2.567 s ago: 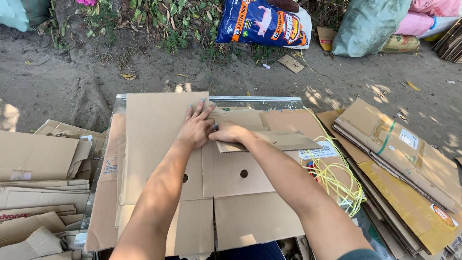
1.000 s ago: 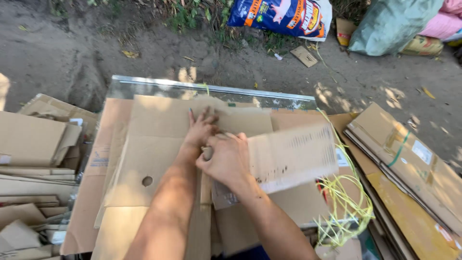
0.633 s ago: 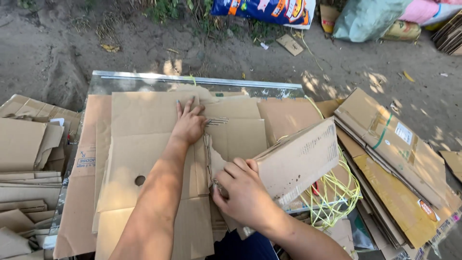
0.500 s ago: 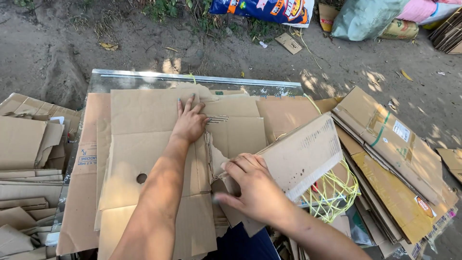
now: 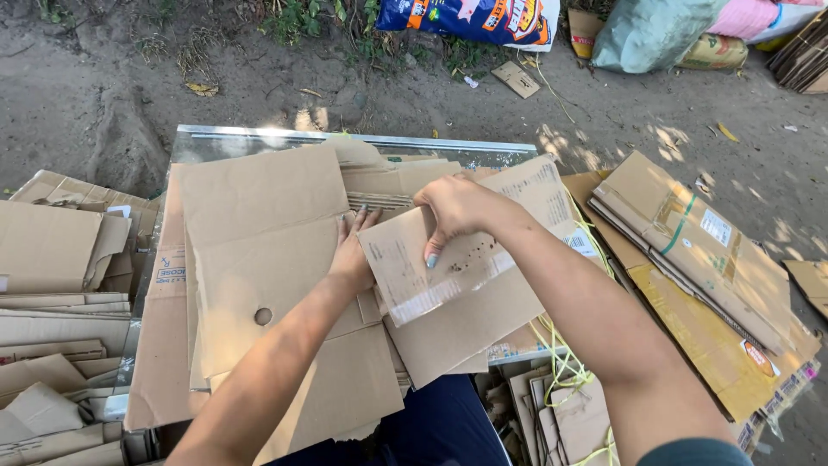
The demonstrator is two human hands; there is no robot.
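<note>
My right hand (image 5: 455, 209) grips the far edge of a flattened cardboard piece (image 5: 470, 276) with tape strips and a printed label, holding it tilted over the pile. My left hand (image 5: 354, 246) lies flat, fingers spread, on a large cardboard sheet (image 5: 259, 242) with a round hole, right beside the held piece's left edge. Both sheets rest on a stack of flattened cardboard on a metal-edged platform (image 5: 345, 140).
Flattened cardboard stacks lie at the left (image 5: 52, 285) and at the right (image 5: 699, 250). Yellow string (image 5: 561, 362) hangs at the pile's right side. Beyond on the dirt ground lie a blue printed sack (image 5: 470, 17) and a grey-green sack (image 5: 647, 34).
My right hand has lifted the cardboard piece from the right side and swung it over the pile toward the middle. My left hand has stayed pressed on the large sheet.
</note>
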